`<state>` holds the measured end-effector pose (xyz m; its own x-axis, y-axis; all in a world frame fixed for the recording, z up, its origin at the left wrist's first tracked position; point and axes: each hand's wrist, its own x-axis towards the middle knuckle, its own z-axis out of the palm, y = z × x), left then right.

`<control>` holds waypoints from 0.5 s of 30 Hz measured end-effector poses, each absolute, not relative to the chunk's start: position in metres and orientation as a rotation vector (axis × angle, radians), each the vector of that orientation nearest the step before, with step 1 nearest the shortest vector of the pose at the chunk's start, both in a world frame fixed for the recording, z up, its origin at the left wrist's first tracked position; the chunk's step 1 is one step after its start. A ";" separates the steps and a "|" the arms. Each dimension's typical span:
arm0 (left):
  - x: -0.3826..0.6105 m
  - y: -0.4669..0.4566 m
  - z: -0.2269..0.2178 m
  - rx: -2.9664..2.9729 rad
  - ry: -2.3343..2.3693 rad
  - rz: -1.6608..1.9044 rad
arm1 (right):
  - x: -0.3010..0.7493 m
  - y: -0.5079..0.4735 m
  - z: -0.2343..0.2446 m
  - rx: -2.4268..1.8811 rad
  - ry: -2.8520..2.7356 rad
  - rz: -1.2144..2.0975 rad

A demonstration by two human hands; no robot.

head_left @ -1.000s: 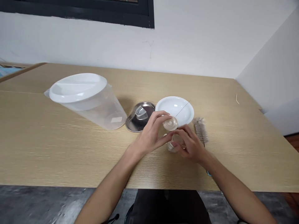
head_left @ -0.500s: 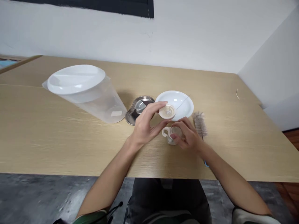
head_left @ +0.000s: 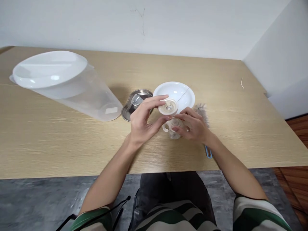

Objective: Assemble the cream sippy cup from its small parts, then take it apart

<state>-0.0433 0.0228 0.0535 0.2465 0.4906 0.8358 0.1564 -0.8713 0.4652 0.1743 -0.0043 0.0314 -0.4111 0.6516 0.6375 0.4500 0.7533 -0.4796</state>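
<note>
My left hand point(head_left: 141, 123) pinches a round white cap point(head_left: 168, 107) with a translucent ringed centre between thumb and fingers, tilted so that its ringed face shows. Just below the cap, my right hand point(head_left: 194, 126) has its thumb and fingers around a small translucent bottle point(head_left: 176, 123) with a curved white handle at its left side. The cap and the bottle look apart, though fingertips of both hands meet between them. Part of the bottle is hidden by my right fingers.
A white bowl point(head_left: 166, 88) with a thin rod in it stands behind my hands. Left of it, a kidney-shaped metal tray point(head_left: 127, 110) holds a clear plastic piece point(head_left: 136, 100). A large lidded pitcher point(head_left: 91, 93) stands farther left. A bottle brush point(head_left: 202, 112) lies right, a bent white straw point(head_left: 242, 83) far right.
My view has tilted down and shifted, so the table things appear higher and farther left. The cap's face has turned slightly; both hands keep their holds.
</note>
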 end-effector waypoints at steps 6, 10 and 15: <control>-0.042 0.023 0.050 2.240 0.647 1.630 | 0.175 -0.010 0.035 -0.832 -2.135 0.394; -0.039 0.022 0.048 2.255 0.674 1.598 | 0.178 -0.009 0.038 -0.875 -2.146 0.378; -0.033 0.017 0.042 2.271 0.749 1.659 | 0.187 -0.008 0.043 -0.915 -1.942 0.340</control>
<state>-0.0328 0.0167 0.0419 0.2281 0.5268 0.8188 0.2659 -0.8427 0.4681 0.1869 -0.0080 0.0425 -0.2894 0.7183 0.6327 0.4609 0.6839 -0.5656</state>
